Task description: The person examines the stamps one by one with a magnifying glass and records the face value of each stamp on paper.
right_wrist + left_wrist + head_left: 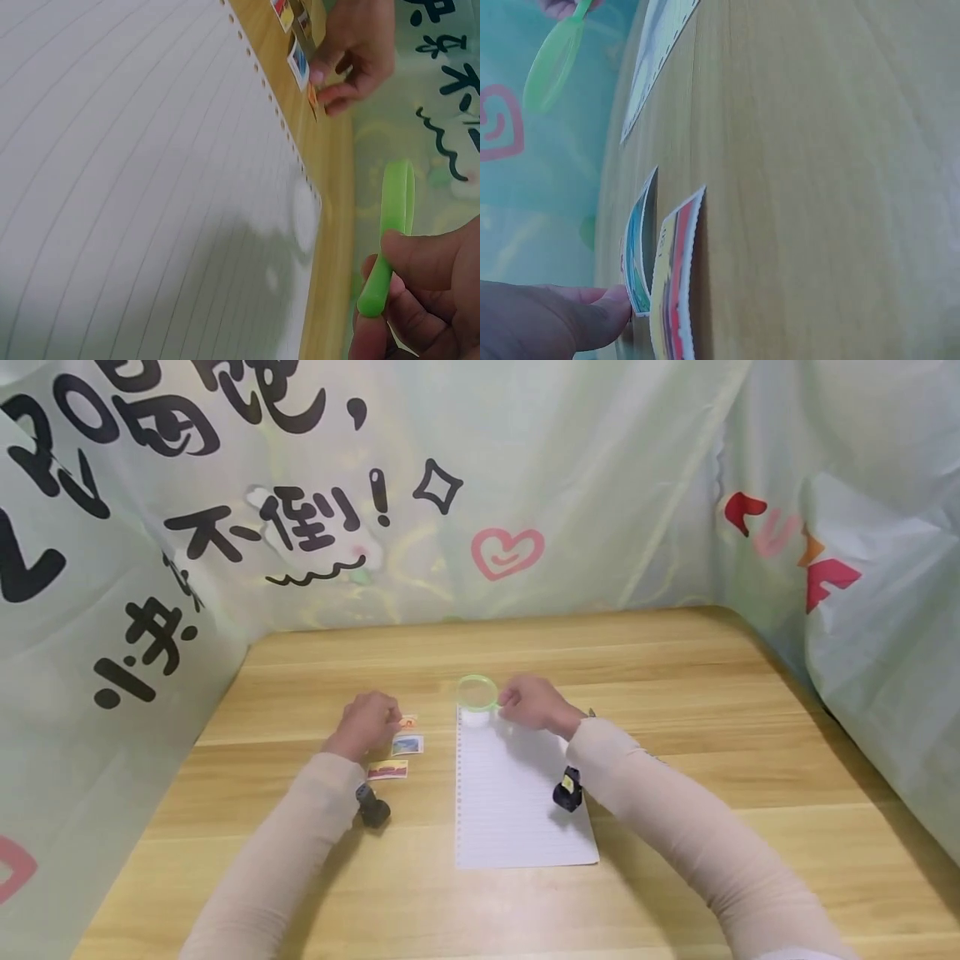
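My left hand (365,724) pinches the edge of a small orange stamp (408,722) at the table's left middle. Just nearer to me lie a blue picture stamp (408,745) and a red and yellow stamp (387,769); both curl up from the wood in the left wrist view. My right hand (538,703) holds a green magnifying glass (394,206) by its handle, thumb on top and fingers beneath. Its round lens hovers above the far left corner of a lined sheet of paper (517,827), and a bright patch and shadow fall on the page.
The wooden table (675,877) extends around the sheet. Printed fabric (600,485) hangs behind it and along both sides. A small dark-tipped thing (592,713) is partly hidden behind my right wrist. Black cameras (568,789) are worn at both wrists.
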{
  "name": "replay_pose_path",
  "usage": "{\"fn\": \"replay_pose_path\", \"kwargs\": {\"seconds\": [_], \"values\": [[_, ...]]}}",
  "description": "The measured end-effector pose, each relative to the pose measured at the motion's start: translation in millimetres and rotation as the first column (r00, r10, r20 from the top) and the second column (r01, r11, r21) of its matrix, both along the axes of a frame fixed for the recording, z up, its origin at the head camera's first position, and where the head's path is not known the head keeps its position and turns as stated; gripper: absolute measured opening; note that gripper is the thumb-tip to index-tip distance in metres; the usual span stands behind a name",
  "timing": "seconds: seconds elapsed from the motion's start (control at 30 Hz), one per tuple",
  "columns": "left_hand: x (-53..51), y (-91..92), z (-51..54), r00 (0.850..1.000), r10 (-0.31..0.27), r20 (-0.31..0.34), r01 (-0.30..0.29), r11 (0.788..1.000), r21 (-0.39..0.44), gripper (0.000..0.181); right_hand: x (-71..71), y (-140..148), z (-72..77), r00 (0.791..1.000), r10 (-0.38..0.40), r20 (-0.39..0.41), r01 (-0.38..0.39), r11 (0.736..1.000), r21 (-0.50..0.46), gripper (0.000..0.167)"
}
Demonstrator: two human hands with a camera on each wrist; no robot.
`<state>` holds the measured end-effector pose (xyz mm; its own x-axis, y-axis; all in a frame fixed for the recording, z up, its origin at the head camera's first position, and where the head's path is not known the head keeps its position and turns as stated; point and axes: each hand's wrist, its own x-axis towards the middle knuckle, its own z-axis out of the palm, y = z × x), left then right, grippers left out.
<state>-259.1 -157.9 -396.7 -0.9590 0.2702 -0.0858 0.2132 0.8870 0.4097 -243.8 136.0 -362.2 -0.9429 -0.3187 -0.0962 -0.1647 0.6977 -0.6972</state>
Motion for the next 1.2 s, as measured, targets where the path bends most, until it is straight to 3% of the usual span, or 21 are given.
{"fn": "replay_pose_path", "kwargs": {"seconds": [0.23, 0.6, 0.8, 0.93, 1.07, 1.2], "values": [[1.4, 0.7, -1.3, 1.000, 0.018, -0.004, -0.018, 1.000, -0.004, 0.012, 5.5, 32.1, 3.6, 0.999, -0.035, -0.005, 0.034, 0.999, -0.025, 0.021], [3.1, 5.9, 3.2, 0.999, 0.040, 0.034, -0.040, 0.999, 0.011, 0.008, 14.7, 85.1, 12.2, 0.993, -0.120, 0.021, 0.120, 0.993, 0.007, 0.023], [5.0, 8.4, 7.4, 0.999, 0.043, 0.012, -0.043, 0.999, 0.026, 0.008, 22.9, 114.3, 9.9, 0.985, -0.170, 0.019, 0.170, 0.985, 0.003, 0.018], [4.2, 12.7, 7.5, 1.000, 0.015, -0.012, -0.014, 0.997, 0.074, 0.010, 28.5, 133.3, 2.8, 0.979, -0.204, 0.016, 0.204, 0.979, 0.009, 0.019], [5.4, 21.8, 4.6, 0.997, -0.080, -0.014, 0.081, 0.995, 0.052, 0.025, 36.9, 149.6, -6.0, 0.973, -0.228, 0.043, 0.228, 0.974, 0.012, 0.022], [6.5, 35.4, 3.9, 0.984, -0.178, 0.002, 0.178, 0.984, 0.028, 0.044, 44.7, 164.8, -8.1, 0.967, -0.251, 0.040, 0.250, 0.968, 0.027, 0.023]]}}
